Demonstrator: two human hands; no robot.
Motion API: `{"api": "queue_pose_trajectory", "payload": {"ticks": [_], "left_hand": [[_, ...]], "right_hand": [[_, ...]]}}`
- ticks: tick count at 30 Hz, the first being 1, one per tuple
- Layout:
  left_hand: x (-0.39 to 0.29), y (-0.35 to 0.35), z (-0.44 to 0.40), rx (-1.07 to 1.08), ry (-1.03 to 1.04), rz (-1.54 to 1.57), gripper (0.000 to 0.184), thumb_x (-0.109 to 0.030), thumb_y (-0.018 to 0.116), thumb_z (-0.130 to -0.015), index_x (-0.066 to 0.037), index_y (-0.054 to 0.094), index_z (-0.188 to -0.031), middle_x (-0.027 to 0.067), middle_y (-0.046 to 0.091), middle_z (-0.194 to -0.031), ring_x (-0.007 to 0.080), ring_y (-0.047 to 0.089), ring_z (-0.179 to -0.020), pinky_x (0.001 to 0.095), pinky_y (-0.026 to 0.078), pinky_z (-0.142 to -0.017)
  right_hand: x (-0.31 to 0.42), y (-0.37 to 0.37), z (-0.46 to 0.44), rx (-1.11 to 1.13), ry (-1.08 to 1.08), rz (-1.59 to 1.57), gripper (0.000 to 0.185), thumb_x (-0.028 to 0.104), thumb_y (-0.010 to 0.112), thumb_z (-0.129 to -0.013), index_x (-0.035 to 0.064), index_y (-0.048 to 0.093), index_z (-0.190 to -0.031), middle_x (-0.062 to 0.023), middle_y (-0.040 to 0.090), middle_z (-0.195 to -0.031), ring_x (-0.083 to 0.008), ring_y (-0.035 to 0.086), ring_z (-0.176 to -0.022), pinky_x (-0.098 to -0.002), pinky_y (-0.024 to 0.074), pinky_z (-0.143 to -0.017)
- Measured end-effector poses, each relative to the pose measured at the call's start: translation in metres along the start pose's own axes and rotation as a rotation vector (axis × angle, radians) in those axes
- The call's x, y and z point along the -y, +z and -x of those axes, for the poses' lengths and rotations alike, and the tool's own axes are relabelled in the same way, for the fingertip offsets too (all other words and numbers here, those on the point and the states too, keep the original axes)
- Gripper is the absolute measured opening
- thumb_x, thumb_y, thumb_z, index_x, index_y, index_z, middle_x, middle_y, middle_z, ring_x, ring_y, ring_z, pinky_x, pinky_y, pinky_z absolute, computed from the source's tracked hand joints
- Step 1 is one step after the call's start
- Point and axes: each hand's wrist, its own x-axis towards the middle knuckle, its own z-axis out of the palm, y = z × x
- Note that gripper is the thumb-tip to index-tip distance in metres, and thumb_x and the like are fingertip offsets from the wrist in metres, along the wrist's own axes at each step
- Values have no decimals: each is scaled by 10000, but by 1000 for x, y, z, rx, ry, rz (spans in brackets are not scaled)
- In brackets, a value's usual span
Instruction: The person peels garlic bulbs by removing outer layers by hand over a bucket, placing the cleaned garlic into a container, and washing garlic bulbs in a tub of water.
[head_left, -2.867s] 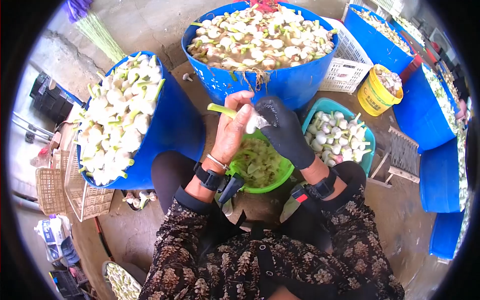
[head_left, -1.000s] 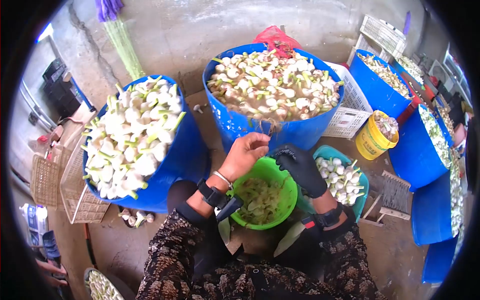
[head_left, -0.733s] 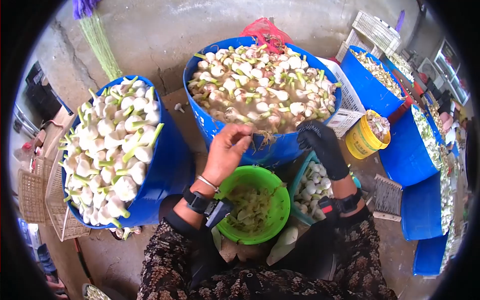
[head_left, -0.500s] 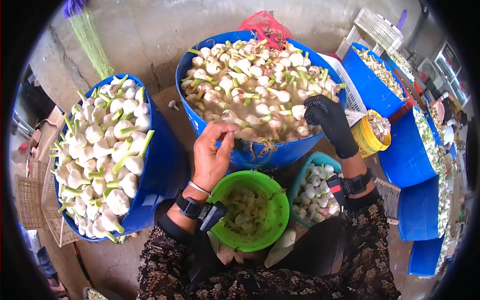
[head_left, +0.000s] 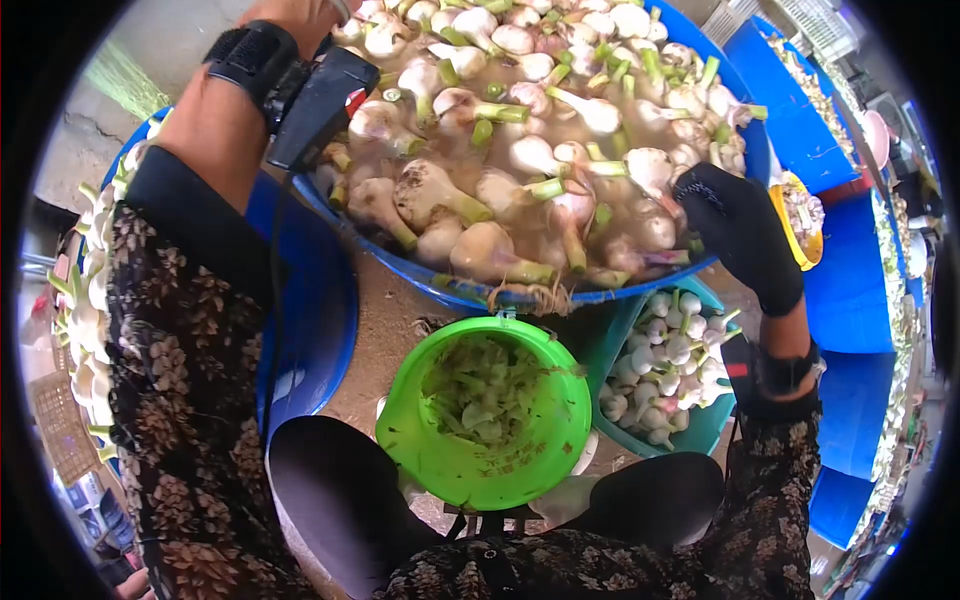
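Note:
My right hand (head_left: 738, 232), in a black glove, is curled at the right rim of a large blue tub (head_left: 395, 255). Beside its fingertips lies a garlic bulb (head_left: 652, 172); anything inside the closed fingers is hidden. The tub holds many garlic bulbs with cut green stems in murky water. My left hand (head_left: 305, 14) reaches past the top edge over the tub's far left, and its fingers are out of sight. Below the tub stands a green bucket (head_left: 400, 430) with wet peelings (head_left: 485, 390) inside. A teal basin (head_left: 715, 430) of cleaner garlic sits to its right.
Another blue tub (head_left: 315, 330) heaped with white garlic stands at the left, partly behind my left arm. A yellow bucket (head_left: 808, 255) and several blue tubs (head_left: 850, 320) line the right side. My knees flank the green bucket.
My left hand has moved up and left, from above the tub's near rim to the top edge. My view has come closer to the tub. My right hand stays closed near the right rim.

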Motion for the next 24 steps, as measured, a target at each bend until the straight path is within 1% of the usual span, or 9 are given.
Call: {"api": "queue_pose_trajectory", "payload": {"ticks": [5,8,9,13,16,17,20,21,24], "left_hand": [[-17,24,-16,79,-116,-267,365,-318,550,-911,8,619,-1062,115,613,-935,216,576,-834,339,497,-710],[-4,14,-50,160,-120,-263,355,-325,551,-912,-6,630,-1047,101,618,-931,202,575,-831,338,494,-722],[-2,14,-56,78,-166,-328,360,-342,560,-906,-24,620,-1064,82,625,-937,177,578,-838,336,495,-719],[36,-19,-80,168,-55,-383,277,-239,564,-903,-30,592,-1083,117,645,-965,220,640,-900,333,523,-763],[-4,-31,-70,190,-104,-182,405,-376,574,-892,-34,595,-1109,71,633,-962,165,585,-880,333,495,-740],[-2,-45,-81,136,-170,-106,500,-431,582,-874,-38,566,-1182,92,623,-1036,198,579,-992,323,472,-830],[-48,-51,-102,-216,-255,12,312,-193,488,-942,-10,580,-1176,163,631,-1074,260,636,-932,373,528,-845],[-61,-59,-104,-210,-292,88,340,-184,454,-955,6,530,-1226,169,631,-1055,264,637,-926,383,523,-871],[-60,-87,-94,-169,-488,197,357,-248,453,-956,-22,544,-1217,139,628,-1059,239,628,-943,370,523,-838]], "right_hand": [[13,-11,-4,134,186,6,127,168,574,-858,46,600,-881,-183,600,-705,-368,604,-667,-414,442,-578],[9,-9,-4,88,109,28,125,183,585,-847,62,595,-877,-172,592,-685,-369,601,-657,-435,435,-570],[7,-8,-4,86,114,68,105,187,584,-842,89,593,-877,-154,597,-686,-361,604,-655,-448,442,-570],[9,1,0,-8,45,115,72,168,577,-828,128,602,-882,-118,603,-682,-327,614,-638,-442,456,-541],[8,5,1,-62,35,126,85,172,582,-818,128,604,-886,-109,595,-668,-312,615,-626,-438,453,-522],[10,5,1,-64,49,125,84,165,589,-814,123,611,-883,-99,604,-679,-304,616,-629,-427,459,-534],[10,4,-2,-83,67,120,74,154,602,-797,115,606,-860,-84,606,-680,-297,609,-621,-418,462,-541],[9,6,-2,-102,58,108,71,158,601,-787,116,589,-842,-90,589,-658,-305,602,-606,-430,452,-526],[12,3,-3,-147,60,21,63,165,590,-770,118,554,-791,-100,568,-630,-325,591,-611,-465,446,-543]]}}
